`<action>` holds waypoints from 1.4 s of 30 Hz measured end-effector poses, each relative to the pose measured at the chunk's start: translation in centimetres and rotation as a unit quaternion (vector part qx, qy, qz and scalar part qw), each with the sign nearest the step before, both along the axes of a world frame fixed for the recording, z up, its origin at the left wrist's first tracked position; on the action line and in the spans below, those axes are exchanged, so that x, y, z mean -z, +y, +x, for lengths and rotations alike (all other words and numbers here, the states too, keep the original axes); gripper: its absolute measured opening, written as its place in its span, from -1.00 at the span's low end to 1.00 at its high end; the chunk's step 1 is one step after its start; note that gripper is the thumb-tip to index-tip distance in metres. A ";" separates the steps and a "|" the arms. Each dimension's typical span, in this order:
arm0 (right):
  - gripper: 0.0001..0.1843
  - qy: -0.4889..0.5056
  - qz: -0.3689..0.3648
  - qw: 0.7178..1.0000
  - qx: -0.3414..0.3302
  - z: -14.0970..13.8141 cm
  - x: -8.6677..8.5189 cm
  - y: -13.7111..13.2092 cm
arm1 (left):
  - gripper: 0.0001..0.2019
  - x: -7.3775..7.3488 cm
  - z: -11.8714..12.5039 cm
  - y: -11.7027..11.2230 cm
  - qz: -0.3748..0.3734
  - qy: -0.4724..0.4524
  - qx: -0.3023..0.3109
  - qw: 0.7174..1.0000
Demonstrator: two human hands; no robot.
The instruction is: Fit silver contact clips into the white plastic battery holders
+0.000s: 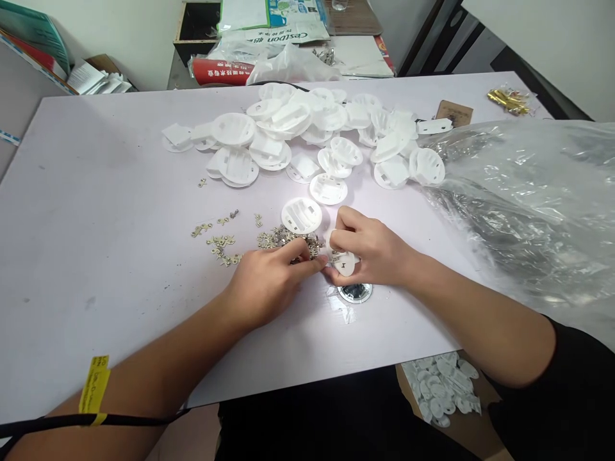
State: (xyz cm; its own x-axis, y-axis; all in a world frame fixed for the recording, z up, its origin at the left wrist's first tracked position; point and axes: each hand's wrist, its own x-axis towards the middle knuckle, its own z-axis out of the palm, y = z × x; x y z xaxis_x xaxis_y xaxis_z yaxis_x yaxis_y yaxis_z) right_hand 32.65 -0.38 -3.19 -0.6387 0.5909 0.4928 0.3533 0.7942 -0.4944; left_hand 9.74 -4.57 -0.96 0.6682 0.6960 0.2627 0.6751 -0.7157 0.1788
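My right hand (377, 250) grips a round white plastic piece (344, 262), tilted, with small metal parts showing on its face. Fingers of my left hand (269, 282) are pinched together at the left edge of that piece; whatever they hold is too small or hidden. Just behind my left fingers lies a heap of small metal contacts (278, 237). Beyond the heap a white plastic disc (301, 216) with slots lies flat. A shiny round dark object (355, 292) sits on the table, partly covered by my right hand.
Many white discs (283, 121) are piled across the back of the table (120, 192). Loose metal contacts (221, 246) lie to the left. A clear plastic bag (542, 211) covers the right side. Below the front edge, a box holds more white pieces (442, 387).
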 end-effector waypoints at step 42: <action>-0.56 0.044 0.010 0.997 0.062 0.3 -0.6 -0.1 | -0.70 -0.6 0.7 -0.3 0.076 0.021 -0.004 0.997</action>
